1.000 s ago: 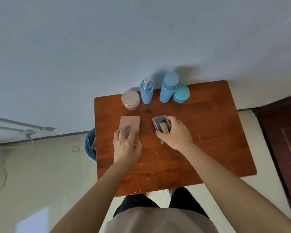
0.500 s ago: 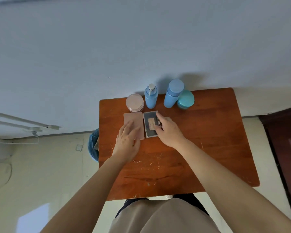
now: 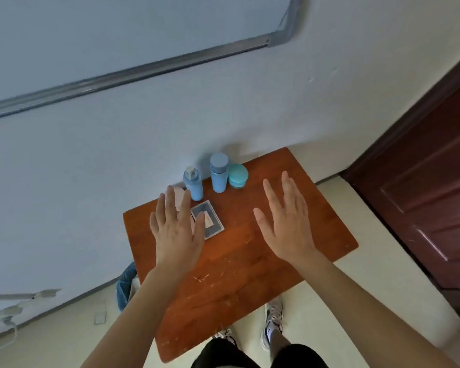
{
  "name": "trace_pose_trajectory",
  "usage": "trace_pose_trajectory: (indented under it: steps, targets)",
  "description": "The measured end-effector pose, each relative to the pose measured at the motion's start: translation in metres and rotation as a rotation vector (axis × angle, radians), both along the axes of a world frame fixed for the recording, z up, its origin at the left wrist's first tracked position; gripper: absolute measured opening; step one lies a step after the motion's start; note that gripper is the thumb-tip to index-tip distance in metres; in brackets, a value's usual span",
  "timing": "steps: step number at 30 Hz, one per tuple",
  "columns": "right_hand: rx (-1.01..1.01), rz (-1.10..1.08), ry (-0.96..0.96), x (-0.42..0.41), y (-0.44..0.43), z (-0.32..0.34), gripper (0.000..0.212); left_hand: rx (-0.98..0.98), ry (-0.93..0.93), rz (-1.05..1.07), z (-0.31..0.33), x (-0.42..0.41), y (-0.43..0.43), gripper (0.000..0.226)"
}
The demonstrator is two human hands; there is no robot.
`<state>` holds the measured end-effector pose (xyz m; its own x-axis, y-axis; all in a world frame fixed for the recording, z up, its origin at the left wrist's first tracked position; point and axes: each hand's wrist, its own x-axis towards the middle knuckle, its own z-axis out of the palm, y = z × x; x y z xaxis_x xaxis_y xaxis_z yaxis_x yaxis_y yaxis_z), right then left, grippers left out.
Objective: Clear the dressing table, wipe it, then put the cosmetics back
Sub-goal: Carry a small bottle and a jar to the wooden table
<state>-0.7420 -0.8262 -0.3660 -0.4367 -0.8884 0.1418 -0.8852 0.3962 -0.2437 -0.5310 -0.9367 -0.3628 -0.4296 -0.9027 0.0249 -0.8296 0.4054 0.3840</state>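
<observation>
Both hands are released. The left hand (image 3: pixel 174 229) and the right hand (image 3: pixel 287 221) hover above the dressing table (image 3: pixel 250 274) at centre frame, fingers straight and spread, holding nothing.

The cosmetics stand on the tabletop in two rows.

Back row, along the wall edge at upper centre:
- a pale pink jar (image 3: pixel 179 196), partly behind the left fingers
- a blue pump bottle (image 3: pixel 193 184)
- a taller blue capped bottle (image 3: pixel 219 172)
- a teal jar (image 3: pixel 238 176), touching the capped bottle

This row keeps the upright, tip-prone containers against the wall.

Front row: a grey flat case (image 3: pixel 210 221) lies just in front of the pump bottle, broad face down for stability. A pale sliver at its left edge is possibly a second flat case, but the left hand covers most of it.

Judgement: open hands clear of every item indicate that the put-back step is at or near its end
</observation>
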Motion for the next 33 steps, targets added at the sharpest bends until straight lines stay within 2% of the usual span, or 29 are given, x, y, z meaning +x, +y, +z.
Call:
trace_pose_trajectory:
  steps: [6, 11, 16, 24, 28, 33]
  targets:
    - [-0.071, -0.245, -0.002, -0.032, 0.107, 0.040, 0.069, -0.130, 0.019, -0.311, 0.039, -0.079, 0.038, 0.062]
    - [-0.161, -0.439, 0.135, -0.083, 0.238, 0.093, 0.069, -0.247, 0.114, -0.545, 0.099, -0.157, 0.128, 0.061]
    - [-0.297, -0.682, 0.227, -0.103, 0.422, 0.124, 0.071, -0.299, 0.191, -0.797, 0.128, -0.233, 0.284, 0.064]
    - [-0.347, -1.049, 0.347, -0.095, 0.713, 0.136, 0.070, -0.333, 0.328, -1.195, 0.146, -0.323, 0.564, 0.061]
    - [-0.323, -1.201, 0.367, -0.083, 0.814, 0.124, 0.070, -0.350, 0.358, -1.364, 0.147, -0.350, 0.671, 0.061]
    - [-0.315, -1.369, 0.310, -0.087, 0.899, 0.092, 0.072, -0.347, 0.323, -1.567, 0.123, -0.389, 0.774, 0.060]
